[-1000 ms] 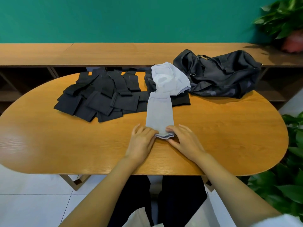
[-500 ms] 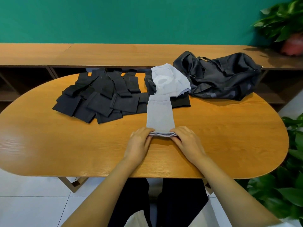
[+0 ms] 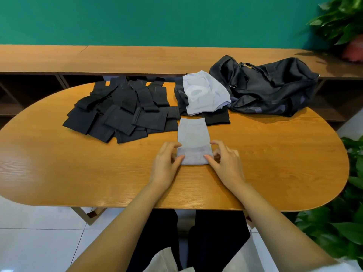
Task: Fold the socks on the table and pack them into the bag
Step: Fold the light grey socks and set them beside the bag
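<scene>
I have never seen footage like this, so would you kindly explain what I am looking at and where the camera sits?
There is no machine here. A person wears a wide-angle camera on the head, which looks down at their own bare hands. The left hand and the right hand each pinch the near, folded-over end of a light grey sock that lies on the wooden table. Farther back lie a heap of dark socks and a small stack of pale socks. To the right of those is a black bag.
</scene>
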